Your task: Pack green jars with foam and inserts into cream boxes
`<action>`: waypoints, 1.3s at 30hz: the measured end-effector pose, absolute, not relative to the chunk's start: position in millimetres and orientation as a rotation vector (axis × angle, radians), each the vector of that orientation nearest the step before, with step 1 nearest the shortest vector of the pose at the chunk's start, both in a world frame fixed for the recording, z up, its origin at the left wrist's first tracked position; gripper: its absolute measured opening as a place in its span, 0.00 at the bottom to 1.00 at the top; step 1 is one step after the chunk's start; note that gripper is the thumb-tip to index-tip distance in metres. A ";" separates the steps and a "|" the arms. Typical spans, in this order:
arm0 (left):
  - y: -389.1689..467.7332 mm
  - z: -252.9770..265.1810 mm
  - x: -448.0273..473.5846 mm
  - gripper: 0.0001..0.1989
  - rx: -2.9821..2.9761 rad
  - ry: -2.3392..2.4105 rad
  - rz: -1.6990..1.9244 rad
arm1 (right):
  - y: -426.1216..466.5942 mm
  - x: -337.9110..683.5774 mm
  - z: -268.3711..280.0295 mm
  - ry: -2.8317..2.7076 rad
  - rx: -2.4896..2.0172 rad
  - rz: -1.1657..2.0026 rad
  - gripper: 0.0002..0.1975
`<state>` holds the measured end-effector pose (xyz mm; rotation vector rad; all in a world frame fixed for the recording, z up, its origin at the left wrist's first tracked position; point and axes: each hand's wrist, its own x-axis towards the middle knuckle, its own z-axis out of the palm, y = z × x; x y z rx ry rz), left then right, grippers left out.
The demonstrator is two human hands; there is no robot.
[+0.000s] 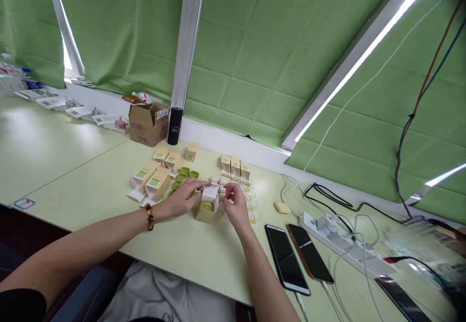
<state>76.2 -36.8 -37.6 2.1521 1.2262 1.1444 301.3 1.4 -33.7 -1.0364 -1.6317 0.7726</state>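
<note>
A small cream carton (204, 214) stands upright on the table before me, its top open and the white lid flap (210, 194) raised. Inside it shows a green item (206, 206). My left hand (184, 197) grips the carton's left side near the flap, fingers stretched along its top. On the other side my right hand (235, 203) has its fingers and thumb closed at the carton's right edge. Several green containers (184, 170) lie behind my left hand. Pale pink pieces (214, 180) and clear cups with yellow parts (252, 204) sit behind and beside my right hand.
Open cartons (157, 185) stand at left, with three more (235, 168) at the back. A cardboard box (148, 124) and a black tumbler (175, 126) are by the wall. Phones (287, 259), a power strip (342, 244) and loose cables lie at right.
</note>
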 end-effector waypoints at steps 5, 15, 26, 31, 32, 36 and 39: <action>-41.6 -29.8 80.3 0.15 2.199 1.262 1.155 | 1.2 300.2 -36.9 -1.631 -1.041 0.921 0.18; -42.5 -29.8 82.5 0.15 2.197 1.308 1.212 | 1.8 300.3 -43.2 -1.667 -1.030 0.962 0.21; -42.6 -32.4 85.3 0.16 2.219 1.331 1.121 | -6.2 293.7 -39.7 -1.699 -1.020 0.934 0.20; -41.1 -33.4 86.6 0.16 2.232 1.357 1.092 | -7.8 291.7 -41.2 -1.735 -1.044 0.911 0.20; -41.1 -33.2 86.8 0.16 2.231 1.363 1.080 | -8.4 291.2 -41.1 -1.741 -1.052 0.908 0.20; -41.8 -31.8 87.1 0.16 2.230 1.377 1.060 | -10.2 289.6 -41.4 -1.750 -1.049 0.901 0.20; -42.3 -31.5 87.1 0.14 2.237 1.368 1.080 | -10.1 289.6 -42.7 -1.749 -1.046 0.889 0.20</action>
